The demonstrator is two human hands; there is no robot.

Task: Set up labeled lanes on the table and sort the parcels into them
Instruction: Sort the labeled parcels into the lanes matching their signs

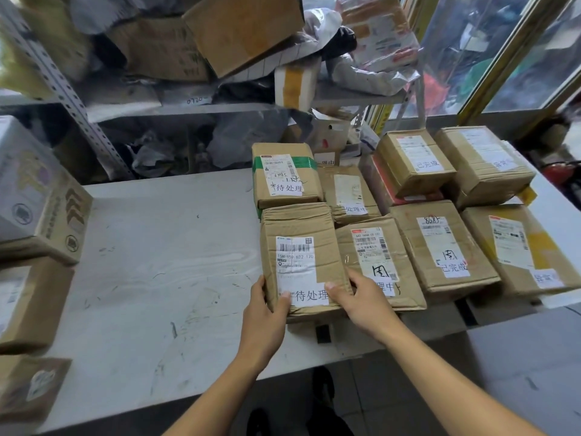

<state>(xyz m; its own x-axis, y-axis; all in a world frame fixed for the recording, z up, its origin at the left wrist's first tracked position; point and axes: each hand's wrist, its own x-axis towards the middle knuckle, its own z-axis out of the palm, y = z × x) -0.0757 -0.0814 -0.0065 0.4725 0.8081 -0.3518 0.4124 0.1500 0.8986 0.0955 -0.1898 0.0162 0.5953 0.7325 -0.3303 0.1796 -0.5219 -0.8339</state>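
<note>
Head view: both arms reached forward over the table (163, 247); left hand (267, 313) gripped the near parcel (301, 259) at its lower-left corner, thumb on the label; right hand (361, 297) clasped its lower-right edge; parcel lay flat, touching the neighbouring boxes (377, 256).

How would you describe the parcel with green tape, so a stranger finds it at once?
Look at the white table, where brown parcels lie in rows on its right half. The green-taped parcel is the far one in the leftmost row, behind the parcel that both hands hold. It alone has a green band.
</note>
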